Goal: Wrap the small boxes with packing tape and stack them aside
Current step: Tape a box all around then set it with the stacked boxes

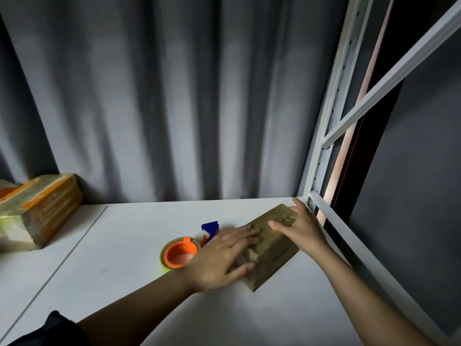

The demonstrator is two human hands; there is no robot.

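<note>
In the head view we see a small cardboard box (272, 248) lying flat on the white table (124, 245), close to the right edge and the white metal frame (321, 171). Its long axis runs diagonally, from near us on the left toward the far right corner. Our left hand (224, 258) rests flat on the near half of the box, fingers straight and spread, gripping nothing. Our right hand (301, 226) is also open, with the fingers relaxed over the far end; we cannot tell if it touches the top.

The tape roll with the orange core (179, 254) and the blue dispenser (209, 229) lie just left of the box, so the left hand is nearer to them. Some taped boxes (37, 211) stand well apart at the far left. We judge this box is not yet wrapped.
</note>
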